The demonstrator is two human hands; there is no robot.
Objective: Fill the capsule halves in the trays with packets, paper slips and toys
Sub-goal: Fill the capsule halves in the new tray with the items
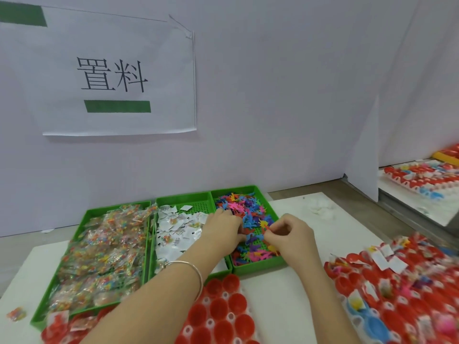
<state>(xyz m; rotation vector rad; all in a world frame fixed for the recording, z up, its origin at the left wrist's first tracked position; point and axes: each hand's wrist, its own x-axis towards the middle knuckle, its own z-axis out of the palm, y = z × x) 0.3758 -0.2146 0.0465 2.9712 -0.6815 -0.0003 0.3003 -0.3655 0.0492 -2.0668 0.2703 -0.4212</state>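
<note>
Three green bins stand side by side on the white table. The left bin (84, 219) holds clear candy packets (104, 252), the middle bin (183, 197) white paper slips (178, 232), the right bin (258, 192) small colourful plastic toys (248, 212). My left hand (223, 229) reaches into the toy bin with fingers curled among the toys. My right hand (290, 234) pinches small orange toys over the same bin. Red capsule halves (221, 311) sit in a white tray (248, 291) below my arms.
A second tray (400, 289) of red halves with slips and toys lies at the right. Another filled tray (422, 180) rests beyond a white divider (365, 155). A loose packet (16, 314) lies at the far left. A paper sign (111, 75) hangs on the wall.
</note>
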